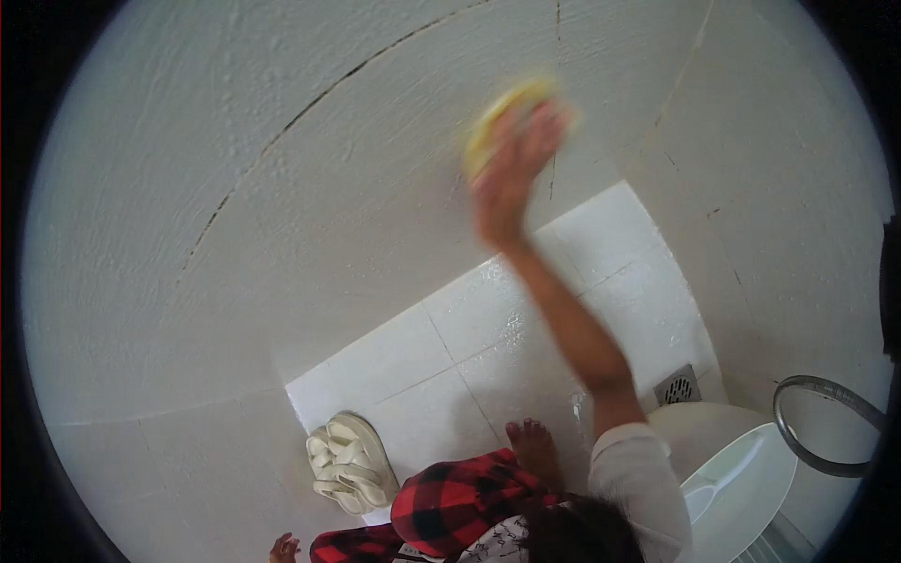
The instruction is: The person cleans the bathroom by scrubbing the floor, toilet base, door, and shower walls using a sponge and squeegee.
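Observation:
My right hand point(522, 164) is pressed against the pale tiled wall point(357, 188), blurred by motion, with its fingers over a yellow sponge point(483, 141). The sponge lies flat on the wet wall surface, and its edge shows to the left of and above my fingers. Low at the bottom left, my left hand point(284, 548) is partly in view beside my red and black checked trousers point(460, 502). Its fingers look loosely apart, and I see nothing in them. Dark stained joint lines run across the wall around the sponge.
White cream slippers point(352, 463) stand on the wet tiled floor point(422, 389) at the left. My bare foot point(535, 450) is on the tiles. At the right are a floor drain point(678, 385), a white basin point(751, 488) holding a white long-handled item, and a looped metal hose point(786, 413).

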`<act>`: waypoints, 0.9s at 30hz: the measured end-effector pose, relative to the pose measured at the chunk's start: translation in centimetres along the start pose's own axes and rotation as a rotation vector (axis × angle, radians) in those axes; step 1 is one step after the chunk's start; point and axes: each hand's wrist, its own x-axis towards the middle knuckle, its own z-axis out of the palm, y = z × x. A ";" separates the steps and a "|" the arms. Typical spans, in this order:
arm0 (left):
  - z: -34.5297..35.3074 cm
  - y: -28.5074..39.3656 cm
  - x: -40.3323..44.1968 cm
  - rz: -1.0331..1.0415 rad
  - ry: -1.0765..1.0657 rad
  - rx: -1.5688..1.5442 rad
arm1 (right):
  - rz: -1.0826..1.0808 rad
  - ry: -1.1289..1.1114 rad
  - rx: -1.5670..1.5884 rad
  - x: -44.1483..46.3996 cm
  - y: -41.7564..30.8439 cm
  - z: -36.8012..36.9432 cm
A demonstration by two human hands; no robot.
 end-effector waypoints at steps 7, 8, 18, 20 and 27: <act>-1.9 -6.0 -2.6 -0.270 0.053 -0.247 | 0.902 0.352 0.188 -10.0 11.8 0.4; -1.6 -7.5 -1.4 -0.322 0.080 -0.398 | 0.851 0.262 0.131 -16.6 10.3 3.3; -1.1 -8.7 -7.0 -0.224 0.254 -0.335 | 0.220 0.093 -0.094 -1.5 -2.0 3.6; -0.4 -12.4 -7.3 -0.345 0.285 -0.513 | 0.464 0.207 -0.054 1.0 -5.3 4.9; -2.7 7.1 -1.7 0.128 0.363 -0.417 | -0.617 -0.344 0.147 -12.2 -27.0 10.7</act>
